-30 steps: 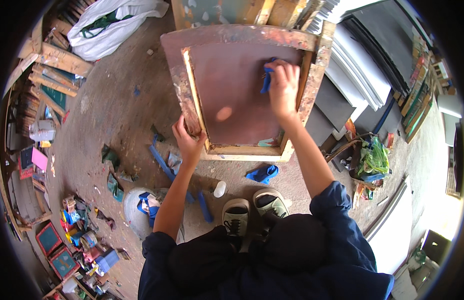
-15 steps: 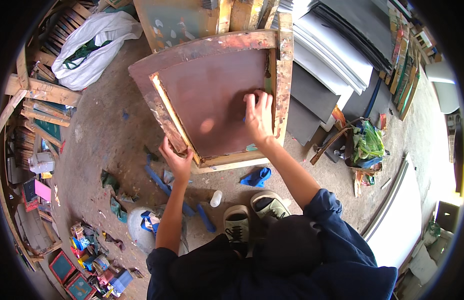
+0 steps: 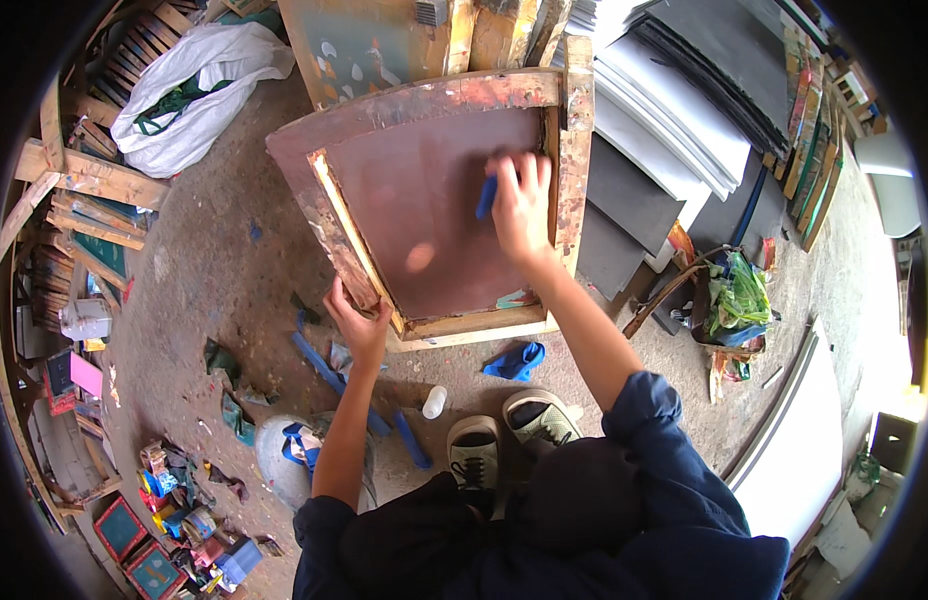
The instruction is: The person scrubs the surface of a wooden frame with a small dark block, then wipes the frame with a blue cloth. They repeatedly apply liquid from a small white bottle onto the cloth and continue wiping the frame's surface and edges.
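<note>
A paint-stained wooden frame (image 3: 574,180) with a flat reddish-brown sheet (image 3: 414,200) inside it leans in front of me. At its lower left corner, my left hand (image 3: 364,322) has its fingers curled around the wood. My right hand (image 3: 522,205) is over the upper right part of the sheet, close to the inner edge of the frame. Its fingers are bent around a blue strip (image 3: 486,197), which sticks out on the left of the hand. Whether the strip is tape or cloth I cannot tell. A small greenish patch (image 3: 515,299) marks the sheet's lower right corner.
Blue scraps (image 3: 515,362) and a white cup-like container (image 3: 435,402) lie by my shoes. A pale bucket (image 3: 284,450) stands left of them. Stacked white and grey sheets (image 3: 664,110) are at the right, a white sack (image 3: 199,100) at the far left, and more painted frames (image 3: 354,50) behind.
My right hand has shifted up a little and the blue strip now shows beside its fingers. My left hand stays on the frame's corner. The view has moved slightly.
</note>
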`<control>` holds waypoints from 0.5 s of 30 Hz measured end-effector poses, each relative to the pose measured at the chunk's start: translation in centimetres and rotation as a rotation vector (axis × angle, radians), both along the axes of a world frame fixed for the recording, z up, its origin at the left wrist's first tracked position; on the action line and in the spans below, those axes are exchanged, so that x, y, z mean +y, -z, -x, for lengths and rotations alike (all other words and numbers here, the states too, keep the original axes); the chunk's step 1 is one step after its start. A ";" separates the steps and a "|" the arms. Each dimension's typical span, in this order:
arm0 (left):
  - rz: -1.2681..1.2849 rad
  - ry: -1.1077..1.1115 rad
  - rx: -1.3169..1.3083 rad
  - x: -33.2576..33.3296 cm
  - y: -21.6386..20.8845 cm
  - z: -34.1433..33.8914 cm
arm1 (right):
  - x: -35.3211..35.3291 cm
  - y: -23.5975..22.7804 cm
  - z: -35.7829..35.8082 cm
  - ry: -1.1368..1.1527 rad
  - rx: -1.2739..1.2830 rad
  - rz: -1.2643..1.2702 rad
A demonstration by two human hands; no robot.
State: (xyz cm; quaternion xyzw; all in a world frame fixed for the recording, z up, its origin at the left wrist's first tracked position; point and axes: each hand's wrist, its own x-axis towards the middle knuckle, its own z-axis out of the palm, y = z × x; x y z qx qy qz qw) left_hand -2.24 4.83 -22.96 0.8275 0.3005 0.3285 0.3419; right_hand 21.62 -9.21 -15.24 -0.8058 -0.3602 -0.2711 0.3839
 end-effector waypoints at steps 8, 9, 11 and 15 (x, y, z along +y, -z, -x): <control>-0.031 0.005 -0.014 -0.1 -0.2 -0.4 | -5.3 8.0 6.4 -0.280 0.071 0.243; -0.023 0.008 -0.018 -0.2 -0.1 -0.2 | -6.2 8.5 6.6 -0.342 0.120 0.295; -0.064 0.024 -0.023 -0.3 -0.6 -0.6 | -5.1 6.7 4.6 -0.308 0.056 0.217; -0.092 -0.020 0.029 -0.5 -1.1 -0.1 | 1.9 -2.0 -1.4 -0.047 -0.039 -0.103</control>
